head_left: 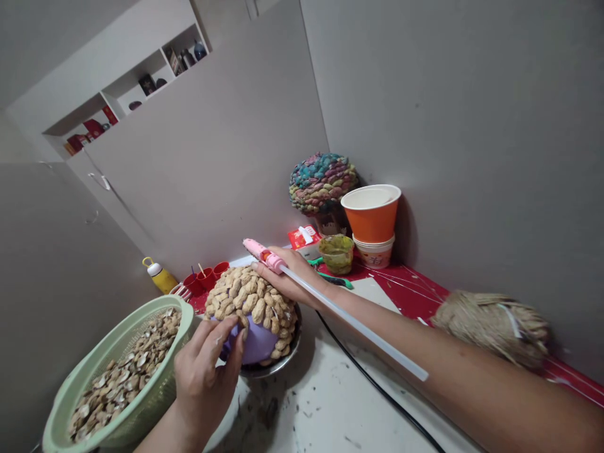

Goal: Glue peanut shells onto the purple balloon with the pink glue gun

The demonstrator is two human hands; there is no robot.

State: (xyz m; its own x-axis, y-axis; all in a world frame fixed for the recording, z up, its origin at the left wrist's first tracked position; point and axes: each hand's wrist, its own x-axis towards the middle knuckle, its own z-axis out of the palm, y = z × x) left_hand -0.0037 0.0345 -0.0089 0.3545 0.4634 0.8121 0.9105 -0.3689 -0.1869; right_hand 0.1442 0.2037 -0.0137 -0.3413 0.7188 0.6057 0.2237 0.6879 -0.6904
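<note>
Head view, and from where I'm standing the purple dome (259, 343) is sitting in a metal bowl (284, 367) on the white tabletop, with peanut shells (245, 292) packed over most of the side I can see. I'd call it well past halfway, but that's only a guess. The top and the right flank look done, rows snug against each other. What's left is one smooth purple patch low on the near side, partly behind the left hand (205, 365).

That hand has a shell pinched between thumb and fingertips, right at the upper edge of the bare patch. The right hand (295, 277) is wrapped around a pink glue gun (264, 255) just above the dome, with a long glue stick (353, 321) poking out the back along the forearm. Can't really tell if the nozzle is touching anything, it's kinda small from here.

No shortage of shells either: the green basket (59, 402) beside the bowl has a big pile of them. (The multicoloured dome (323, 179) back by the wall looks like a fully covered one, pretty cool.) The far side of this one is hidden, so no promises there.
</note>
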